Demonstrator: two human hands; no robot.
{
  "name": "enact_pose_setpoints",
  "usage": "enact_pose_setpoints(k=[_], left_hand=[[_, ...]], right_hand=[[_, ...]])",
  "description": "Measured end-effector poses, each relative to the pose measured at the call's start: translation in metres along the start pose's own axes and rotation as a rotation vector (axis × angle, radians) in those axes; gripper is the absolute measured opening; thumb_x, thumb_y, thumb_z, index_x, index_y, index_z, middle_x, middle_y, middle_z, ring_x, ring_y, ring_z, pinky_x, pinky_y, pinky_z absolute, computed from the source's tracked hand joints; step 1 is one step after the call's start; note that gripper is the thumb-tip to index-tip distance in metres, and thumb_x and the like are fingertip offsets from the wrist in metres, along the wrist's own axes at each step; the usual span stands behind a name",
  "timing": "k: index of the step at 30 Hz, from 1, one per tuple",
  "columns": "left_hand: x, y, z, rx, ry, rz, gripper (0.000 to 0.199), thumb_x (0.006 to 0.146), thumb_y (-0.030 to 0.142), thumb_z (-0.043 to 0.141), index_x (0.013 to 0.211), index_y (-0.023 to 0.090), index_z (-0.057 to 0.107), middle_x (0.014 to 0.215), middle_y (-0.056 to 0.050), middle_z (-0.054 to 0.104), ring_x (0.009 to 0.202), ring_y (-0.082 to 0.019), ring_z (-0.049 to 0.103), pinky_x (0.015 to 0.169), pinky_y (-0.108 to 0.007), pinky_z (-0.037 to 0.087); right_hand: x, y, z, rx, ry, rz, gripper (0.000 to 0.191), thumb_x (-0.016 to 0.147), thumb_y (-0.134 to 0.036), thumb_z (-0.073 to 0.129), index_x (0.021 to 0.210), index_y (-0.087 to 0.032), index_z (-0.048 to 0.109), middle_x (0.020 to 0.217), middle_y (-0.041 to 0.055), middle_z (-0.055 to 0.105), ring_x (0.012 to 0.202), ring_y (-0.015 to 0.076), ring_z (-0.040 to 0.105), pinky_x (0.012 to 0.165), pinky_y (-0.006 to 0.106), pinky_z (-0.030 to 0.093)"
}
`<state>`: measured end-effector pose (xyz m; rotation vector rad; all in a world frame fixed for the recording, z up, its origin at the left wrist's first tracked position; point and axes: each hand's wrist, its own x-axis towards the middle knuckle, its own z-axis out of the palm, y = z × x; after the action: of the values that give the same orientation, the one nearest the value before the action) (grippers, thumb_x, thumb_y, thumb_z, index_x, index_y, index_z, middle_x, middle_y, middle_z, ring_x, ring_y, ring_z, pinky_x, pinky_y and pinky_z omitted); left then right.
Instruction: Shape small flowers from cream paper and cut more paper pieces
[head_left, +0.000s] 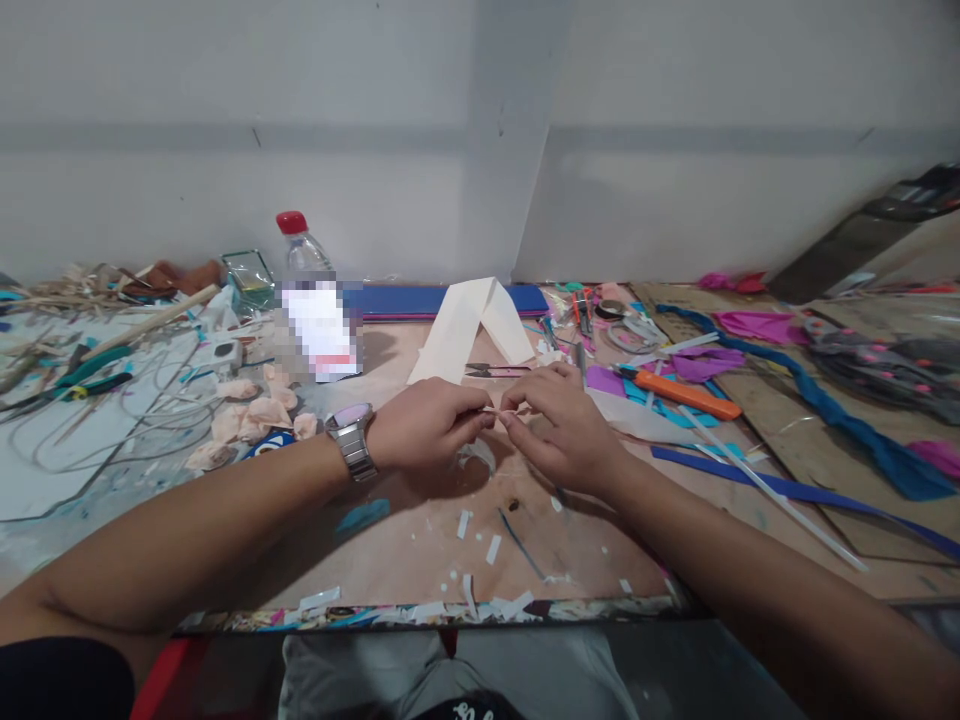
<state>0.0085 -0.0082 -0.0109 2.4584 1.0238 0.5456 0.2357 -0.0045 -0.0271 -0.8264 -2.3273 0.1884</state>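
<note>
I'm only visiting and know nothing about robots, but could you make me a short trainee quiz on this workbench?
1. Fill in the blank: The left hand and right hand are close together; the watch is on the ____ wrist.
2. True or false: The bottle has a red cap.
3. Seen from the person's seat, where is the orange knife relative to the snips?
A) Left of them
B) Right of them
C) On top of them

Key: 1. left; 2. true; 3. B
</note>
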Motion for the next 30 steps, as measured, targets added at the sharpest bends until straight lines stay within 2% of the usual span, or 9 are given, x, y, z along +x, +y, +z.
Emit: enact_pose_setpoints(k=[6, 15, 20, 25, 30], left_hand=[[0.0004, 0.0010, -0.0011, -0.060, -0.033, -0.049, 0.023, 0.101, 0.025, 0.054, 0.086, 0.017, 0.069, 0.077, -0.002, 0.075, 0.065, -0.013, 0.064, 0.064, -0.027, 0.040], [0.0023, 0.0010, -0.0055, -0.250, -0.088, -0.122, 0.034, 0.105, 0.033, 0.051, 0.082, 0.016, 0.068, 0.076, -0.001, 0.074, 0.062, -0.011, 0.061, 0.063, -0.025, 0.041], [0.0024, -0.0001, -0.0066, -0.320, -0.110, -0.122, 0.028, 0.103, 0.033, 0.054, 0.086, 0.015, 0.067, 0.077, -0.002, 0.074, 0.067, -0.013, 0.064, 0.065, -0.025, 0.043], [0.0016, -0.0022, -0.0056, -0.362, -0.129, -0.128, 0.041, 0.105, 0.048, 0.051, 0.083, 0.016, 0.065, 0.073, -0.003, 0.074, 0.065, -0.013, 0.064, 0.064, -0.025, 0.042], [0.0028, -0.0040, -0.0042, -0.384, -0.113, -0.117, 0.034, 0.105, 0.041, 0.053, 0.084, 0.016, 0.062, 0.071, -0.002, 0.073, 0.063, -0.012, 0.062, 0.063, -0.025, 0.042]], right_hand=[[0.0000, 0.0039, 0.0002, -0.018, 0.012, -0.020, 0.011, 0.101, -0.031, 0.063, 0.097, -0.024, 0.070, 0.094, 0.0023, 0.079, 0.094, 0.0229, 0.068, 0.098, 0.045, 0.033], [0.0012, 0.0051, -0.0002, -0.049, 0.026, -0.074, 0.012, 0.101, -0.031, 0.065, 0.096, -0.024, 0.073, 0.095, 0.0008, 0.081, 0.093, 0.0212, 0.070, 0.101, 0.046, 0.032], [0.0018, 0.0049, -0.0013, -0.077, 0.087, -0.155, 0.009, 0.099, -0.023, 0.068, 0.094, -0.025, 0.074, 0.088, -0.0014, 0.081, 0.089, 0.0185, 0.072, 0.103, 0.045, 0.030], [0.0024, 0.0025, -0.0032, -0.119, 0.124, -0.181, 0.010, 0.097, -0.021, 0.071, 0.089, -0.026, 0.075, 0.085, -0.0015, 0.080, 0.088, 0.0188, 0.071, 0.104, 0.045, 0.030], [0.0023, 0.0031, -0.0026, -0.127, 0.133, -0.186, 0.008, 0.097, -0.021, 0.072, 0.091, -0.025, 0.075, 0.084, -0.0019, 0.079, 0.089, 0.0194, 0.071, 0.104, 0.045, 0.030]])
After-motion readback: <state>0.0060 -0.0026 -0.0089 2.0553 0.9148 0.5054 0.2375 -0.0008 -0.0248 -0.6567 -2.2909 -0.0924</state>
